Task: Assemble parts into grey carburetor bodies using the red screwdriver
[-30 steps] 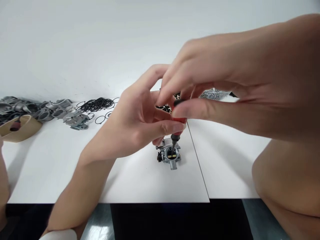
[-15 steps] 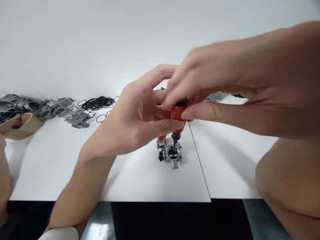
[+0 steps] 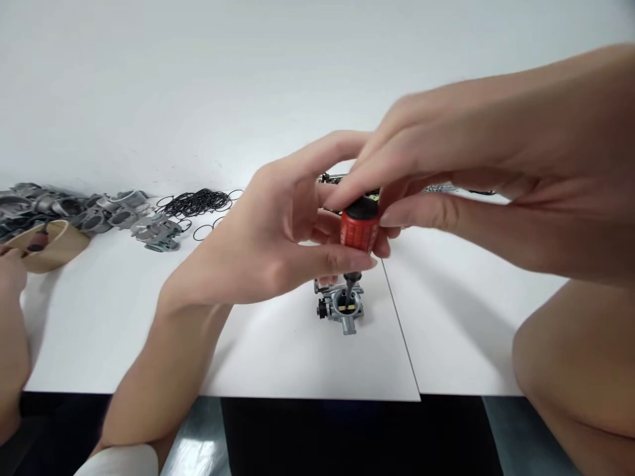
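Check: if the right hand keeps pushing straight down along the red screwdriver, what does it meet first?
Likely the left hand: its thumb lies just under the right hand on the red screwdriver. Below that, the carburetor. Depth is unclear.

a white table (image 3: 99, 317) fills the view, with a seam (image 3: 397, 317) running from about 12 toward 5 o'clock. at 9 o'clock lies a heap of grey metal castings (image 3: 94, 210), and just beside it toward 10 o'clock a tangle of black rubber rings (image 3: 196, 201), a few loose. a tan curved tray (image 3: 49, 244) sits at the far 9 o'clock edge, holding what may be a small red part (image 3: 36, 242). beyond 1 o'clock, a blurred pile of silvery bits (image 3: 439, 188).
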### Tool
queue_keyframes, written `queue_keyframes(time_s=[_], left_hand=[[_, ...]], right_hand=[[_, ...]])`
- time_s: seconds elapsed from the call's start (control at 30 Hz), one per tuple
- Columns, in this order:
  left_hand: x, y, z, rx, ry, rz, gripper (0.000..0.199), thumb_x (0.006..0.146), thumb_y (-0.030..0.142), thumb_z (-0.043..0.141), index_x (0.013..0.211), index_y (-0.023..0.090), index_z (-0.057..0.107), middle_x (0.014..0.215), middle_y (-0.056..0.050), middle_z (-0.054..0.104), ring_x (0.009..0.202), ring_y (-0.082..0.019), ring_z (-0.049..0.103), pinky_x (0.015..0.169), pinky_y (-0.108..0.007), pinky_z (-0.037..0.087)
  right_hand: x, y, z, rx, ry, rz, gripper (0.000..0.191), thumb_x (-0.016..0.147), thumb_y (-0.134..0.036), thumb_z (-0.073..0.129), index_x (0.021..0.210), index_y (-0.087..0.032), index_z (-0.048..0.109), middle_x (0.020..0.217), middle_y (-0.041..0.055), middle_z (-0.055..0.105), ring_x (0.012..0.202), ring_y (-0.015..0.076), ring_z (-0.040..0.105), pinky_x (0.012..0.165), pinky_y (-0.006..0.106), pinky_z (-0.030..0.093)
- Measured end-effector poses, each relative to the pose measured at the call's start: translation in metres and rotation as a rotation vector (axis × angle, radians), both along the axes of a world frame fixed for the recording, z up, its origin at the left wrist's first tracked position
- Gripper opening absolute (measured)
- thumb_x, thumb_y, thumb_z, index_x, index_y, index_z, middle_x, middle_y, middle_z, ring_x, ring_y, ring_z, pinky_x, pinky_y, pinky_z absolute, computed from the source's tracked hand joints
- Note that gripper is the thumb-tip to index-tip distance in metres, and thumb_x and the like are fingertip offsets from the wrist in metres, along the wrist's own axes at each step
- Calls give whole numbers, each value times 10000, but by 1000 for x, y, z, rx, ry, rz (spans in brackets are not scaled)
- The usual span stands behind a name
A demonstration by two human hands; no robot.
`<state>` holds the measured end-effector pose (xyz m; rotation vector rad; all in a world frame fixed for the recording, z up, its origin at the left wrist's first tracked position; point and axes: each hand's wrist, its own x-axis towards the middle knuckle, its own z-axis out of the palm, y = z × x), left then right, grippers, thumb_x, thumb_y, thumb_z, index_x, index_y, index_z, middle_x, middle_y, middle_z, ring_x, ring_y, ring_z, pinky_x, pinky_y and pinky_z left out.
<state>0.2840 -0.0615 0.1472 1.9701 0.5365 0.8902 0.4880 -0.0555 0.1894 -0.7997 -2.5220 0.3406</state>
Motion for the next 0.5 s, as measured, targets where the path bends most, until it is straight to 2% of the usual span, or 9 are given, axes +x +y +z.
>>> queue_keyframes(time_s=[0.07, 0.13, 0.2, 0.3, 0.4, 0.5], left_hand=[[1, -2, 0, 8, 22, 30, 337, 789, 85, 713, 1081, 181, 576, 895, -22, 633, 787, -177, 676, 560, -275, 584], [3, -4, -1, 23, 17, 113, 309, 778, 103, 734, 1028, 197, 578, 850, 10, 597, 730, -132, 643, 563, -248, 553], [5, -5, -2, 6, 19, 156, 296, 772, 114, 745, 999, 210, 580, 794, 37, 582, 671, -96, 613, 555, -214, 523], [7, -5, -2, -21, 28, 161, 291, 771, 132, 750, 995, 214, 583, 794, 41, 616, 680, -94, 624, 584, -207, 525], [7, -4, -1, -25, 23, 198, 293, 746, 132, 778, 951, 191, 577, 762, 39, 623, 631, -84, 609, 541, -203, 512], [8, 0, -3, -30, 5, 212, 289, 710, 161, 818, 832, 161, 556, 668, 41, 596, 534, -74, 566, 443, -198, 472]], right_hand=[[4, 4, -3, 139, -53, 0, 180, 895, -225, 576, 872, -326, 724, 921, -91, 713, 819, 136, 655, 599, 254, 459], [4, 7, -9, 231, -47, 4, 189, 913, -228, 536, 956, -328, 690, 892, -106, 710, 771, 114, 663, 575, 230, 465], [3, 7, -15, 205, -31, 1, 204, 935, -262, 491, 1039, -329, 653, 885, -105, 694, 761, 113, 665, 592, 222, 481], [5, 7, -16, 184, -56, -10, 219, 961, -343, 463, 1092, -328, 638, 849, -91, 663, 713, 103, 641, 586, 222, 463], [18, 13, -9, 171, 0, 41, 197, 957, -401, 534, 1048, -281, 660, 813, -91, 628, 655, 49, 587, 574, 215, 419], [36, 24, -11, 29, 102, -12, 256, 921, -459, 592, 976, -223, 675, 805, -74, 613, 700, 59, 596, 596, 243, 426]])
